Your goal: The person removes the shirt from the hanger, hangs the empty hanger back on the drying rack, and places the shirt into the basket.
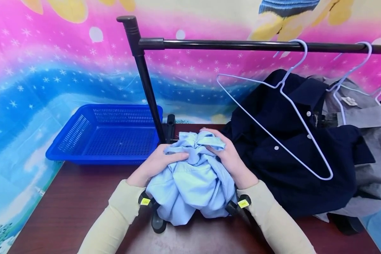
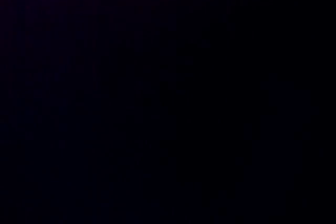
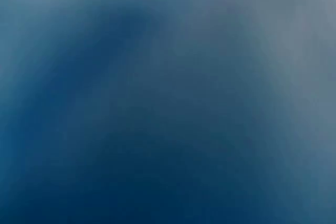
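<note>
A bunched light blue shirt (image 1: 195, 180) is between both hands above the middle of the table in the head view. The left hand (image 1: 160, 160) grips its upper left side, thumb lying over the cloth and other fingers hidden in the folds. On the upper right side, the right hand (image 1: 227, 153) holds the gathered fabric, its fingers partly covered by it. Lower folds hang between the two wrists. Blurred blue cloth (image 3: 168, 103) fills the right wrist view, while the left wrist view is almost black.
A blue plastic basket (image 1: 120, 141) stands at the back left. A black rack bar (image 1: 228, 44) runs across the back, carrying a bare lavender hanger (image 1: 251, 118) and others. Dark navy (image 1: 263, 158) and grey shirts (image 1: 379, 151) are at the right, over the brown table (image 1: 79, 201).
</note>
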